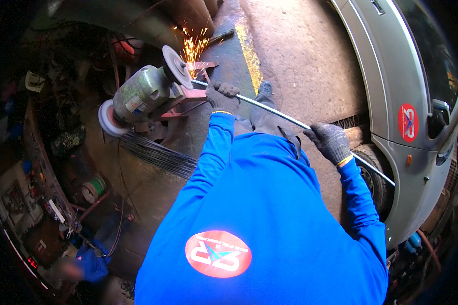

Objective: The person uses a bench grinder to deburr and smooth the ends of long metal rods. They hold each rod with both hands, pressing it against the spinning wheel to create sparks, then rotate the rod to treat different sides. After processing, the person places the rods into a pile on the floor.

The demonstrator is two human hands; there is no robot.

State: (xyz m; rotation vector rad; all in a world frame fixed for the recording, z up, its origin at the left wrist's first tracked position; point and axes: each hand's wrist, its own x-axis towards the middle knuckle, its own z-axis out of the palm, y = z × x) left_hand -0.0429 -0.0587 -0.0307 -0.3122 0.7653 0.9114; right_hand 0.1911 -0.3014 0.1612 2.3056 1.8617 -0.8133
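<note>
A long, thin metal rod (pixel 275 111) runs slantwise in front of me, from a bench grinder (pixel 140 94) at the left to the car's wheel at the right. Close to the grinder, my left hand (pixel 222 97), in a dark grey work glove, is closed around the rod. Farther along it, my right hand (pixel 330 142), gloved alike, also grips the rod. The rod's far left tip meets the edge of the grinding wheel (pixel 177 67), where orange sparks (pixel 192 48) fly away from me. A second wheel (pixel 111 118) sits on the grinder's other end.
The grinder stands on a reddish metal stand (pixel 194 93). A bundle of thin dark rods (pixel 158 155) lies below it. At the right is a silver car (pixel 376 66). A cable spool (pixel 93 189) and a person in blue (pixel 92 264) are at the lower left.
</note>
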